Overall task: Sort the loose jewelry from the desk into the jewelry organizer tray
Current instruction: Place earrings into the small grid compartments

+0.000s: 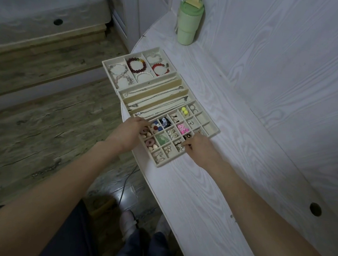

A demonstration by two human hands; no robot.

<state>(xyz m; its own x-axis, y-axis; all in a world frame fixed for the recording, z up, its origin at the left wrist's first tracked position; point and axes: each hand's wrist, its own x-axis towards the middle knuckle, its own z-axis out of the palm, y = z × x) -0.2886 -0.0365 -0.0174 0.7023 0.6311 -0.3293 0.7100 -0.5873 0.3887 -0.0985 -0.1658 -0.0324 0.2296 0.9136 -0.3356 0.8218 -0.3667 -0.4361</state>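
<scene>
Just below frame centre, the right hand (198,146) has its fingers curled, pinching a small silvery earring (182,148) over a near-row cell of the tray (213,132). The left hand (132,128), fingers bent, grips the tray's left rim. The tray's long axis runs up-left along the counter (209,193).

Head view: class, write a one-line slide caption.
Both hands, left and right, reach into the jewelry organizer tray on the white desk.

I can read no writing anywhere before me. The green cup (189,24) at the far end of my bench (210,183) bears no label I can make out.
</scene>
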